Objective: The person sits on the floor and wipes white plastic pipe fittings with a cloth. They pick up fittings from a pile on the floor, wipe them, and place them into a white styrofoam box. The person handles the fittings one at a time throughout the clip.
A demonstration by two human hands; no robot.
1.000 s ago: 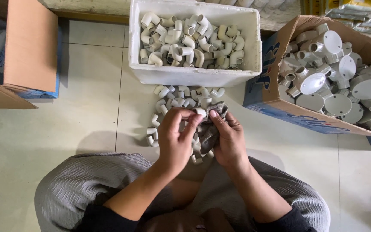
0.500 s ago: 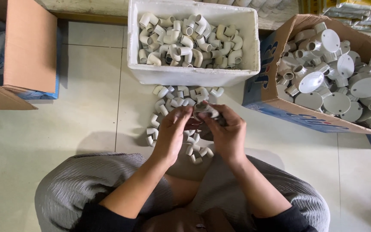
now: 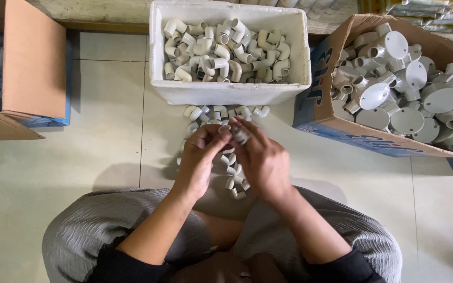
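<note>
From the head view, the person sits on the pale tiled floor [image 3: 79, 157] and both hands meet over a loose heap of small white plastic pipe elbows [image 3: 225, 157]. The left hand [image 3: 201, 160] has its fingers curled closed around a small grey pipe fitting [image 3: 238, 135], and the right hand [image 3: 260, 157] pinches the same fitting from the other side. Just behind the heap stands a white foam box [image 3: 226, 93] full of the same elbows. On the right is a cardboard box [image 3: 331, 123] with round white junction boxes [image 3: 394, 89]. On the left is another brown cardboard box [image 3: 27, 68].
</note>
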